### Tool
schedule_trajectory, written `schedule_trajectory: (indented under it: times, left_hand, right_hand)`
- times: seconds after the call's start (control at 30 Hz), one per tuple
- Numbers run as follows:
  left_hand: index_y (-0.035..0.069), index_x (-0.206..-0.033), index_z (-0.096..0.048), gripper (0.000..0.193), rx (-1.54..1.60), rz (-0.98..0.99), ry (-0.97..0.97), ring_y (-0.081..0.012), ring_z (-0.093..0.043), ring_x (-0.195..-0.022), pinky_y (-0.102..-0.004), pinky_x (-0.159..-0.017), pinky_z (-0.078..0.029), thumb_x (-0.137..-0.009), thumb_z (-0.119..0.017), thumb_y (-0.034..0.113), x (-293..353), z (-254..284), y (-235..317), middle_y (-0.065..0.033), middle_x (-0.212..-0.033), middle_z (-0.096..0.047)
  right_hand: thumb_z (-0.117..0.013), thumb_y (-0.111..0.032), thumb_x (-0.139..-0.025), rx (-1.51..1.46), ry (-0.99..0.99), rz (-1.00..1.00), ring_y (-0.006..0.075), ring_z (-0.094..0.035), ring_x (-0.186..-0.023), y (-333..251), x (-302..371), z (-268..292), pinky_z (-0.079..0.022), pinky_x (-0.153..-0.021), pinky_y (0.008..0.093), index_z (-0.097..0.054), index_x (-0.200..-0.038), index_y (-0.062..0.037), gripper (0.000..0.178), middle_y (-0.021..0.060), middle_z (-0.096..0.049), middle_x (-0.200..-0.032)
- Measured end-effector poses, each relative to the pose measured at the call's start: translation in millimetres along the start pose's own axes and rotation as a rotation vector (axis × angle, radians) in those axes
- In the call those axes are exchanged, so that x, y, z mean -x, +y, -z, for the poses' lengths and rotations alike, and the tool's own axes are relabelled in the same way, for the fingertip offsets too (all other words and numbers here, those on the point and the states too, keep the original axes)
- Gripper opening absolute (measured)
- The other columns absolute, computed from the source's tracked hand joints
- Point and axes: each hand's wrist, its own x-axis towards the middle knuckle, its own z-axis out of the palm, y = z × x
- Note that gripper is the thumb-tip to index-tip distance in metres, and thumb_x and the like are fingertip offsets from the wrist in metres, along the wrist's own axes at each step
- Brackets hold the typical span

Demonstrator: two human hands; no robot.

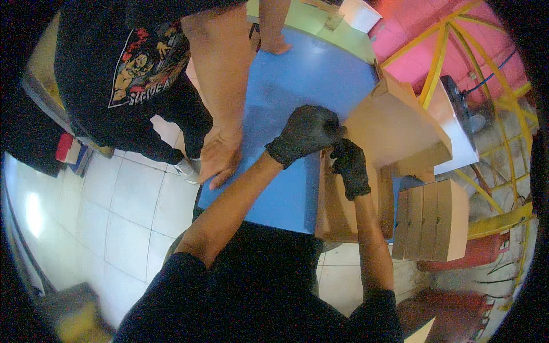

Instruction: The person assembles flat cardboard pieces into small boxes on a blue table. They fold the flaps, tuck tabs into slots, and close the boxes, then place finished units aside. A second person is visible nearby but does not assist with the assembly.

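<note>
My left hand (309, 131), in a black glove, is closed above the blue table (280, 188). Its fingertips meet those of my right hand (350, 167), gloved in black too and curled closed. Whatever lies between the fingers is too small or hidden to make out. Just beneath my right hand stands an open cardboard box (338, 220), at the table's right side. A large raised cardboard flap or lid (400, 128) rises beyond my hands. The box's inside is partly covered by my right hand and forearm.
To the left stands a co-worker in a dark printed shirt (143, 68), one hand (220, 157) at the table's left edge, the other (276, 46) on its far end. Several flat cardboard boxes (430, 220) stand together at right. Beyond are yellow metal bars (437, 60) and red crates (466, 257).
</note>
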Motion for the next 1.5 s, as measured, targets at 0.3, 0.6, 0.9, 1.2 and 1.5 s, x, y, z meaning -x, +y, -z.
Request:
schedule_trajectory:
  times: [0.3,0.6,0.9,1.2,1.5]
  left_hand:
    - [0.007,-0.076,-0.072,0.043,0.016,0.036,-0.036,-0.0364,-0.067,-0.072,-0.0458,-0.072,-0.053,-0.087,-0.066,0.048,-3,-7,-4,-0.0149,-0.075,-0.07]
    - [0.006,-0.092,-0.071,0.023,0.472,-0.033,-0.032,-0.0329,-0.068,-0.087,-0.0437,-0.08,-0.053,-0.082,-0.07,0.027,22,-30,-36,-0.0144,-0.094,-0.071]
    - [0.004,-0.106,-0.063,0.021,0.546,0.164,-0.178,-0.0283,-0.061,-0.104,-0.0414,-0.091,-0.049,-0.089,-0.064,0.016,37,-46,-45,-0.0113,-0.105,-0.063]
    - [0.005,-0.107,-0.066,0.026,0.477,0.239,-0.091,-0.031,-0.064,-0.1,-0.0416,-0.089,-0.05,-0.084,-0.067,0.018,45,-56,-44,-0.0138,-0.105,-0.067]
    - [0.004,-0.099,-0.068,0.028,0.405,0.273,-0.032,-0.0382,-0.066,-0.093,-0.0461,-0.082,-0.051,-0.078,-0.071,0.023,47,-64,-39,-0.0198,-0.097,-0.069]
  right_hand:
    - [-0.064,-0.009,-0.088,-0.055,-0.193,-0.106,0.0196,-0.063,-0.083,-19,0,16,-0.053,-0.072,0.0325,-0.064,-0.115,-0.0025,0.028,0.0085,-0.067,-0.102]
    - [-0.069,-0.011,-0.086,-0.067,-0.24,-0.145,0.025,-0.066,-0.09,-28,4,20,-0.057,-0.081,0.0391,-0.062,-0.112,0.0,0.029,0.0119,-0.067,-0.106]
    - [-0.064,-0.007,-0.091,-0.261,-0.153,-0.218,0.0246,-0.068,-0.09,-22,3,14,-0.061,-0.081,0.0419,-0.062,-0.113,-0.0016,0.022,0.0135,-0.067,-0.104]
    - [-0.069,-0.027,-0.088,0.176,-0.003,-0.016,0.0206,-0.07,-0.083,4,-1,19,-0.058,-0.077,0.0349,-0.068,-0.112,-0.0036,0.033,0.0112,-0.073,-0.094]
    - [-0.068,-0.026,-0.087,-0.075,-0.073,-0.027,0.0231,-0.068,-0.081,2,3,19,-0.056,-0.076,0.0366,-0.069,-0.106,-0.0044,0.029,0.0126,-0.071,-0.095]
